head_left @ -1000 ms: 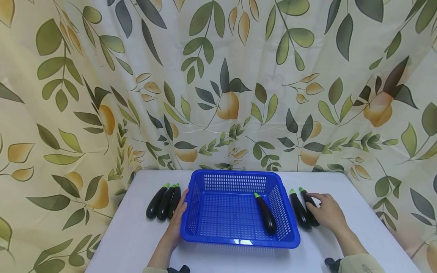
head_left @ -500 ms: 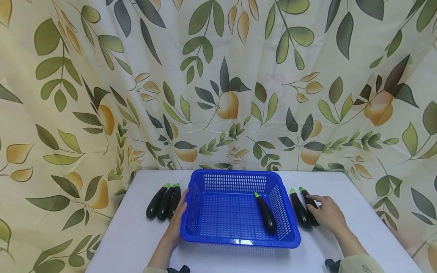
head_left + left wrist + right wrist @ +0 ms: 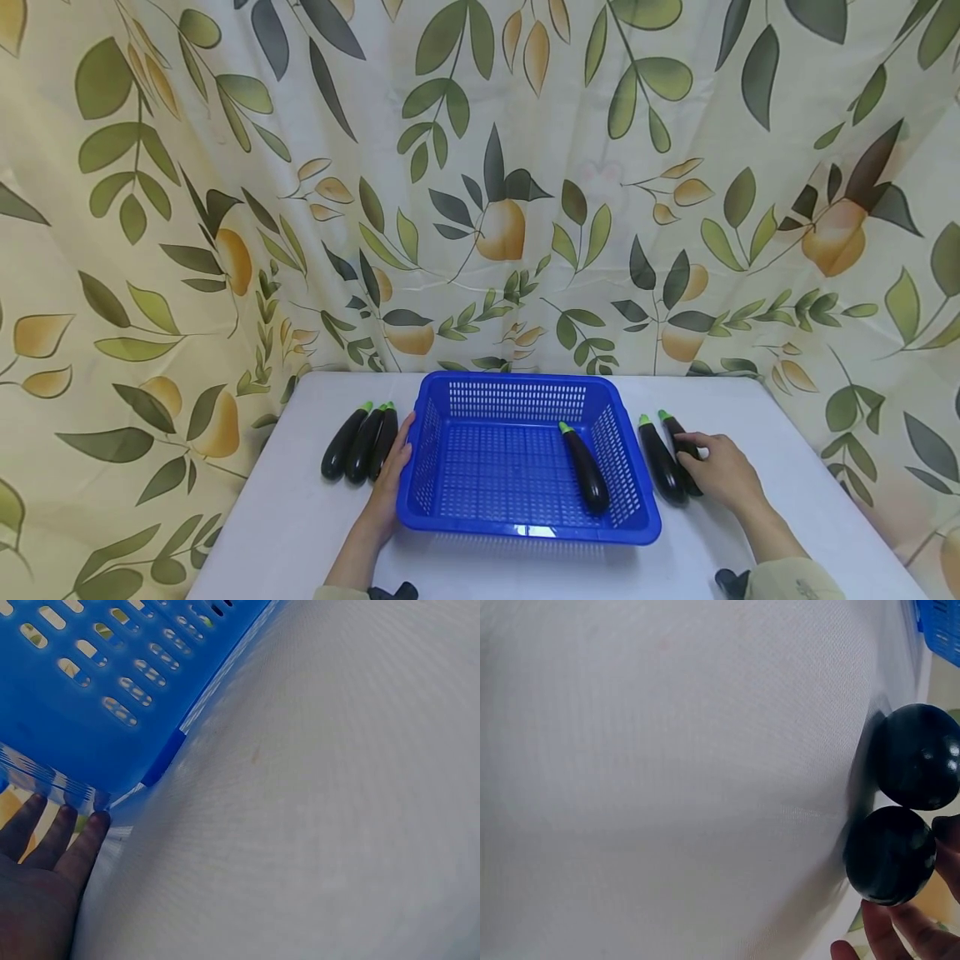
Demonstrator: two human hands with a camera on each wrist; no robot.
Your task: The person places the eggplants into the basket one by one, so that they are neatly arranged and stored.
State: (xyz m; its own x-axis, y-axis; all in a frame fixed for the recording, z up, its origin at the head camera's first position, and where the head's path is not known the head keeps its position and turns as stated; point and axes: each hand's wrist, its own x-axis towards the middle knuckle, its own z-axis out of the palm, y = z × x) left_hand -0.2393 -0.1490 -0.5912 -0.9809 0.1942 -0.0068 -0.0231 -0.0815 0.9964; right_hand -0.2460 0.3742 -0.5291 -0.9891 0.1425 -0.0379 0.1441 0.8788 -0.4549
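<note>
A blue plastic basket point(image 3: 495, 467) with slotted walls stands in the middle of the white table, one dark eggplant point(image 3: 585, 471) lying in its right part. My left hand point(image 3: 387, 492) rests its straight fingers against the basket's left side; the left wrist view shows fingertips point(image 3: 97, 819) at the blue wall. Right of the basket, two eggplants lie side by side. My right hand point(image 3: 718, 471) holds the outer eggplant point(image 3: 678, 433) between thumb and fingers, while the inner eggplant point(image 3: 660, 462) lies beside it. Their round dark ends show in the right wrist view, the held eggplant point(image 3: 890, 856) lower.
Three more eggplants point(image 3: 363, 446) lie close together left of the basket, the nearest one partly behind my left hand. A curtain point(image 3: 480, 208) printed with leaves and fruit hangs behind the table point(image 3: 262, 533) and along its sides.
My right hand has shifted very slightly toward me on the outer eggplant. The left hand, the basket and the other eggplants look the same as before.
</note>
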